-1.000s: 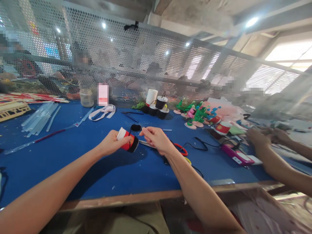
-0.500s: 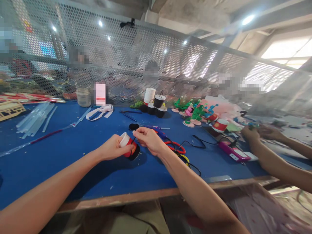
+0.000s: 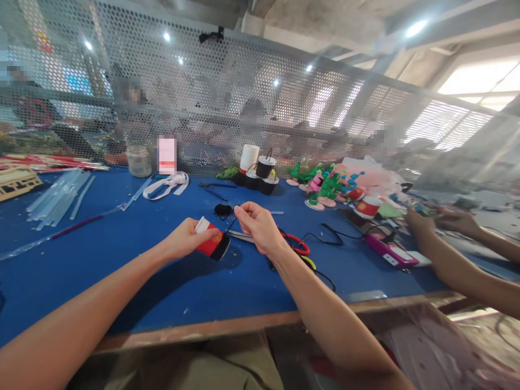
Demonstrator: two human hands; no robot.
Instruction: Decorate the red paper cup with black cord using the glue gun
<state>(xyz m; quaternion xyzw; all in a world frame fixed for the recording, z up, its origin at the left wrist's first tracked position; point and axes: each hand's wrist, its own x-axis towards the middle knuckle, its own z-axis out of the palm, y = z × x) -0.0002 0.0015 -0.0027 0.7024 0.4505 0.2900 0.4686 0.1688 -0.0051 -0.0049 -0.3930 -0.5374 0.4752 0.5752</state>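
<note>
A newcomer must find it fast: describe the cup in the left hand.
On the blue worktable, look at its near middle, where the left hand holds a small red paper cup with a black end, tipped sideways. Unlike the black cups standing by the mesh screen, it is held, and a thin black thread runs from it to the right hand.

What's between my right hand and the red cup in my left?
In the head view, a thin black cord runs from the small red cup to the right hand.

Left hand [image 3: 184,238] grips red cup [image 3: 211,245]; right hand [image 3: 257,226] pinches black string [image 3: 231,223] above blue table [image 3: 122,254].
</note>
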